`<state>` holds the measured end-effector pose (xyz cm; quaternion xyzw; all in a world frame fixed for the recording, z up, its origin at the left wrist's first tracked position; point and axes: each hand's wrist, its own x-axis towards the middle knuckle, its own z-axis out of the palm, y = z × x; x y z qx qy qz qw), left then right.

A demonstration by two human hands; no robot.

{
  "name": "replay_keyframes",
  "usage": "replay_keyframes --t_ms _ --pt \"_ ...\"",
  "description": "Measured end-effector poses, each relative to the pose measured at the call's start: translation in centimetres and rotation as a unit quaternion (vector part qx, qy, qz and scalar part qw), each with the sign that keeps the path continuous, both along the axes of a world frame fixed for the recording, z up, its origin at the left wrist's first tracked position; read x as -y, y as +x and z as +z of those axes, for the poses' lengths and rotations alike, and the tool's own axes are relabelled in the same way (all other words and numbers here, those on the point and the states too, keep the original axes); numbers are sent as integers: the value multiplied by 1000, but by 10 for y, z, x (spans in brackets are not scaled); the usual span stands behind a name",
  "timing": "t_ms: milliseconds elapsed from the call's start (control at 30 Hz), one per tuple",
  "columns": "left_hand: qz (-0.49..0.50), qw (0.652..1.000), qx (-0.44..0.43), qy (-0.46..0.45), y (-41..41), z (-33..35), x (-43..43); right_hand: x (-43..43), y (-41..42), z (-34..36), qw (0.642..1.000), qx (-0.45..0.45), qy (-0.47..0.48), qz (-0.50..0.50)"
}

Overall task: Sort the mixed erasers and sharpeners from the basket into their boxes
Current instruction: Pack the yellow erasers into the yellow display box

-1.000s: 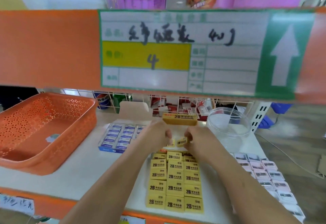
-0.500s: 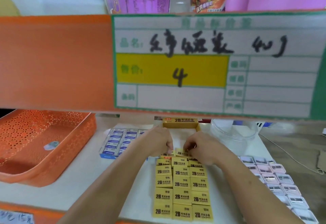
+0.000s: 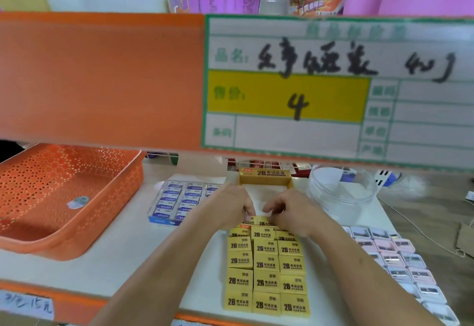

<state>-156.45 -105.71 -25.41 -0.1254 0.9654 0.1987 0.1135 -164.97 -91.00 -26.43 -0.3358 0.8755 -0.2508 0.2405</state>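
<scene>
1. Our left hand (image 3: 230, 209) and right hand (image 3: 291, 211) meet over the far end of the yellow erasers (image 3: 265, 265). Fingers of both are bent, tips down on the far-row eraser (image 3: 260, 221). The knuckles hide the contact, so we cannot tell whether either hand pinches the piece or only presses it.
2. Step in hand, as we judge it: seating one more 2B eraser into the far row of the yellow box (image 3: 264, 175), whose far wall stands upright just beyond the fingers.
3. The near rows lie flat, packed edge to edge in three columns. A bare strip of box floor shows at the far end.
4. Next move likely calls for pressing the piece level with its neighbours, then reaching left to the orange basket (image 3: 77, 247).
5. The basket looks nearly spent: one small pale leftover piece (image 3: 78, 202) lies on its floor, too blurred to name.
6. Between the basket and our left hand sits the blue eraser box (image 3: 177, 201), filled.
7. On the right, the pink and white sharpeners (image 3: 392, 257) lie in rows; far right stands a clear tub (image 3: 341, 195).
8. In the way: the upper shelf lip with its price label (image 3: 287, 95) hangs low over the work and blocks our view of the far side.
</scene>
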Motion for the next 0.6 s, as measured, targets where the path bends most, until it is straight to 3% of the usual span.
replay_keyframes --t_ms 100,233,333,433,500,600 --pt "-7 1000 -12 -7 6 1 -1 -4 3 5 1000 -23 -4 -13" --pt "50 994 -97 14 26 7 -5 -11 13 23 995 -103 -9 -15" --pt "60 997 -47 -7 45 17 -13 -12 29 24 992 -110 45 31" --pt "62 998 7 -32 52 19 -22 -5 43 20 976 -191 101 7" --pt "69 997 18 -35 53 18 -26 0 49 18 969 -223 106 -7" --pt "76 997 13 -18 53 17 -27 3 53 15 977 -200 72 -27"
